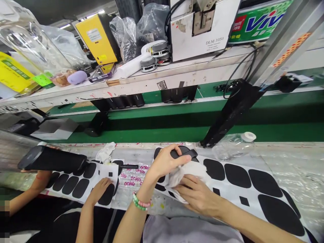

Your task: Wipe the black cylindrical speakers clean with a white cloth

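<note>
My left hand [172, 158] is closed around a black speaker [183, 150] with a short strap at its end; most of its body is hidden behind my hands and the cloth. Bunched in my right hand [196, 195] is a white cloth [194, 171], pressed up against the speaker just below my left fingers. Under both hands lies a white backing sheet [231, 194] with several black rounded-square pads [238, 175] and small black squares on it.
At left, a co-worker's hand [102, 190] rests on a similar sheet, and their other hand holds a black speaker [53, 158]. A plastic bottle [233, 145] lies behind my sheet. A black post [227, 114] stands behind, below a loaded shelf [141, 81].
</note>
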`<control>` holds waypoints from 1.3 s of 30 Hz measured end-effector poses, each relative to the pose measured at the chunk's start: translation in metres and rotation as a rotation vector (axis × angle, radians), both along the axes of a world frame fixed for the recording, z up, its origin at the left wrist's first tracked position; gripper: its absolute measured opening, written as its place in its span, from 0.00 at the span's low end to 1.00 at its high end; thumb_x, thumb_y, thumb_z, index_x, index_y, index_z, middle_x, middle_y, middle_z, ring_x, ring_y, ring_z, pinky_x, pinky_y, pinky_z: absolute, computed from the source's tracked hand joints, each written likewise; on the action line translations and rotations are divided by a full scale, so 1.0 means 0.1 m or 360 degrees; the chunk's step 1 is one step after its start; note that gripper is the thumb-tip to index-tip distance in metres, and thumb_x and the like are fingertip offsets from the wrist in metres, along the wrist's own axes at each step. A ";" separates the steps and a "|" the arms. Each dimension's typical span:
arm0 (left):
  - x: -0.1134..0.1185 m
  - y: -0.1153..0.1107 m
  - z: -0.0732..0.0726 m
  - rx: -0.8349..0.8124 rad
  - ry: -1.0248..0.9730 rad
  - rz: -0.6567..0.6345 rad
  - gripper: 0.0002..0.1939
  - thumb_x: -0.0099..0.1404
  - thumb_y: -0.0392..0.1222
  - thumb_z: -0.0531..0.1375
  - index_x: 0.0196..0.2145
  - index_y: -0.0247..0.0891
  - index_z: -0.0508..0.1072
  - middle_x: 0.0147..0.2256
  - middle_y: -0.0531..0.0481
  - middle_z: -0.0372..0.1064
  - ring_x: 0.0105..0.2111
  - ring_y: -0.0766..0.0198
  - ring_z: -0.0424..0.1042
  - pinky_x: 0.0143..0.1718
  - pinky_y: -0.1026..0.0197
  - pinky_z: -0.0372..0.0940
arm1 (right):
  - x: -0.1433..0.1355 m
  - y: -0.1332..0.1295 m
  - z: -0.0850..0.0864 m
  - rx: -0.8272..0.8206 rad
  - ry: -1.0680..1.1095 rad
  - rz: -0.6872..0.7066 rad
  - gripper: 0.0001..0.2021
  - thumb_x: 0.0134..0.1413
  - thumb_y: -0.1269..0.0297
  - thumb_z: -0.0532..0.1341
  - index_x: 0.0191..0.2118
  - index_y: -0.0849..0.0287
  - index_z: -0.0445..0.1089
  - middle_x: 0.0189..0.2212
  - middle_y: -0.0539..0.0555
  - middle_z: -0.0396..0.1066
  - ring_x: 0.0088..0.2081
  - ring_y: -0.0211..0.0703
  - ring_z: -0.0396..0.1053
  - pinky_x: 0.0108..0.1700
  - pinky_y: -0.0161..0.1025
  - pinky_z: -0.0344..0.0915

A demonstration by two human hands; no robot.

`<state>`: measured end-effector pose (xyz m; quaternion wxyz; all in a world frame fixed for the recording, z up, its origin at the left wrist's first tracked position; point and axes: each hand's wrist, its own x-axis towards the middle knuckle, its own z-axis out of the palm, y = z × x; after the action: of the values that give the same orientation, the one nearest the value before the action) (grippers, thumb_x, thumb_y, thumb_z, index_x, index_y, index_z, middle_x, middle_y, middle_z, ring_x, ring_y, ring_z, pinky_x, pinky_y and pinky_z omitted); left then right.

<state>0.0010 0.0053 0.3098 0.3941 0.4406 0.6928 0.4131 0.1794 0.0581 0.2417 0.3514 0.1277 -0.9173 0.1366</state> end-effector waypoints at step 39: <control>0.00 -0.04 0.03 0.0102 0.0013 0.0019 0.21 0.54 0.59 0.66 0.29 0.43 0.63 0.30 0.56 0.64 0.36 0.61 0.64 0.43 0.59 0.59 | 0.14 0.08 0.28 0.0117 -0.0169 -0.0115 0.17 0.57 0.77 0.55 0.51 0.69 0.72 0.46 0.63 0.75 0.53 0.54 0.70 0.51 0.49 0.73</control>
<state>0.0011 0.0017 0.3132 0.3745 0.4506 0.6833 0.4357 0.1939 0.0657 0.2701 0.3022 0.1000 -0.9431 0.0967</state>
